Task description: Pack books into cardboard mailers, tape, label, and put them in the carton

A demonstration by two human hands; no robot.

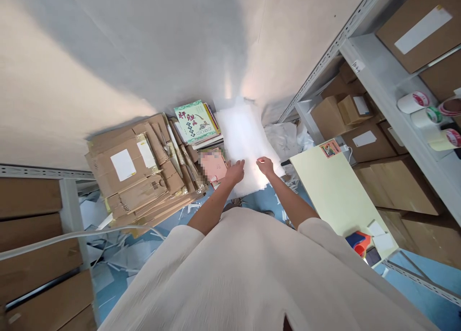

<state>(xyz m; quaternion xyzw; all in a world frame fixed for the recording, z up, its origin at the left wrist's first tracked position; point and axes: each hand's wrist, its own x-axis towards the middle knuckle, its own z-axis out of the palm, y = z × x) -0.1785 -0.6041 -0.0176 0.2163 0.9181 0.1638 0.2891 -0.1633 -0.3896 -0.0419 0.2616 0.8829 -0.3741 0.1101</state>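
A stack of thin white sheets (245, 134), perhaps foam wrap, lies in front of me against the wall. My left hand (235, 172) is over its left part, fingers stretched to the right and the thumb apart. Over the right part, my right hand (265, 165) has its fingers curled together; whatever they pinch is hidden or too small to make out. Left of the sheets lies a pink book (213, 166), close to my left hand and partly blurred. Behind it, a green-covered book (194, 122) tops a pile of books.
Flattened cardboard boxes (126, 165) are stacked at the left. A pale yellow table (333, 187) at the right bears an orange-and-blue tape dispenser (359, 242). Shelves with cartons (399, 182) and tape rolls (413, 102) stand beyond. A white cable (90, 233) crosses the left; paper scraps litter the floor.
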